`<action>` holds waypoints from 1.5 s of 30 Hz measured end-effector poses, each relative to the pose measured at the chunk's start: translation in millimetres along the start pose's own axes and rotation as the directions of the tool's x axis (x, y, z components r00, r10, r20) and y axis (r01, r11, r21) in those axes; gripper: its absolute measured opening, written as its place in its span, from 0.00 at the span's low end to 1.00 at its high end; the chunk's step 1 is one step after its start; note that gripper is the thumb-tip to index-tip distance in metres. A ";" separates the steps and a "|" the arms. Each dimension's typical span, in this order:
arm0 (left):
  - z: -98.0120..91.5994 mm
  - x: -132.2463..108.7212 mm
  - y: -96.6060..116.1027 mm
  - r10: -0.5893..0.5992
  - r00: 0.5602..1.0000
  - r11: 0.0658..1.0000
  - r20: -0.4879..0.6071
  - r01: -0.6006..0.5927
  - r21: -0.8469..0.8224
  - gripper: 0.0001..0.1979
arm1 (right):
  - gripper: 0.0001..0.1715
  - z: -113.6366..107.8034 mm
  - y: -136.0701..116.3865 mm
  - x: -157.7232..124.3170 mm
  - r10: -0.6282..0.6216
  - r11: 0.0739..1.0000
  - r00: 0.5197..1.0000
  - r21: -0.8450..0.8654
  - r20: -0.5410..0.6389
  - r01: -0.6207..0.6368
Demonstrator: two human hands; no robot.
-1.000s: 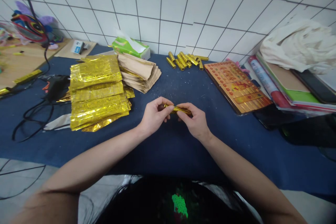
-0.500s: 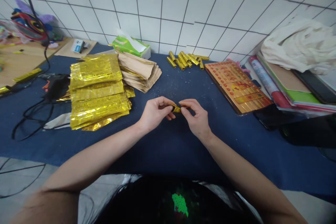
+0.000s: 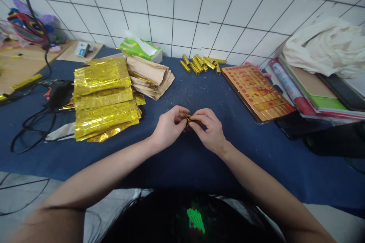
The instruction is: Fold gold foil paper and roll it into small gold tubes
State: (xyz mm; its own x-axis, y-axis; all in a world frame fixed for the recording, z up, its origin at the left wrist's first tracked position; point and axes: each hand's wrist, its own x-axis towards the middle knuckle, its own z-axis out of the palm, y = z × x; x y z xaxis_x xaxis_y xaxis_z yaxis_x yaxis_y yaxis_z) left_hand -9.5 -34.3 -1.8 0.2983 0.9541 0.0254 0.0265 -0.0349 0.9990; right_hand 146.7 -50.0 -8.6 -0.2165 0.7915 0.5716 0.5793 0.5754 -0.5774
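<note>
Close together over the blue cloth, my left hand point(image 3: 170, 126) and my right hand point(image 3: 208, 129) pinch a small piece of gold foil paper point(image 3: 188, 122) between fingertips and thumbs. Most of that piece is hidden by my fingers; a folded or rolled edge shows. To the left of my hands lies a fanned stack of gold foil sheets point(image 3: 104, 108), with a pile of brown paper point(image 3: 148, 78) beside it. Beyond my hands, near the wall, several short gold foil rolls point(image 3: 199, 63) lie in a loose heap.
A green tissue pack point(image 3: 139, 49) stands by the tiled wall. At right are an orange-gold printed pack point(image 3: 258, 93), a stack of books point(image 3: 322, 95) and white cloth point(image 3: 325, 47). Black cables point(image 3: 31, 125) and a wooden board point(image 3: 27, 62) occupy the left.
My right hand has shifted slightly left, closer to my left hand, and its fingers now cover more of the gold foil piece. The view has moved slightly.
</note>
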 end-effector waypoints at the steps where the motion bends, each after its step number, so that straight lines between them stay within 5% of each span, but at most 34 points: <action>1: 0.0 -0.3 -0.8 0.007 1.000 1.000 -0.004 -0.007 -0.002 0.10 | 0.05 -0.4 -0.5 0.5 -0.009 1.000 1.000 0.001 0.019 0.009; 20: 1.5 -2.7 0.4 0.002 1.000 0.999 -0.015 -0.001 0.039 0.09 | 0.10 4.2 1.6 -6.8 -0.022 0.981 0.999 -0.194 -0.025 0.016; 30: -2.8 0.7 -0.7 0.005 1.000 0.983 -0.024 0.000 0.182 0.07 | 0.07 5.0 1.3 -4.2 0.009 0.989 1.000 -0.150 0.009 -0.008; 36: -7.5 8.9 -12.2 -0.046 0.997 0.959 0.066 0.025 0.283 0.04 | 0.09 5.7 4.6 -3.1 0.026 0.981 0.999 -0.193 0.036 -0.019; 40: -6.3 9.4 -16.3 -0.006 0.998 0.967 0.055 -0.008 0.255 0.06 | 0.09 4.2 4.6 -2.6 0.019 0.977 0.999 -0.214 0.042 -0.009; 45: -5.4 5.8 -9.4 0.091 0.995 0.896 0.037 -0.098 0.432 0.09 | 0.09 1.8 2.2 -1.0 0.011 0.975 0.998 -0.221 0.059 0.002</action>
State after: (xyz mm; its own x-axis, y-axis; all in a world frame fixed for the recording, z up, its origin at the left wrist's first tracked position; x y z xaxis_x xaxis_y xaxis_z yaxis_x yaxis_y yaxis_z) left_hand -13.2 -26.9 -10.8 0.3345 0.9353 0.1151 0.4069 -0.2535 0.8776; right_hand 146.8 -49.1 -11.4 -0.2564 0.8087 0.5295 0.7382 0.5174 -0.4328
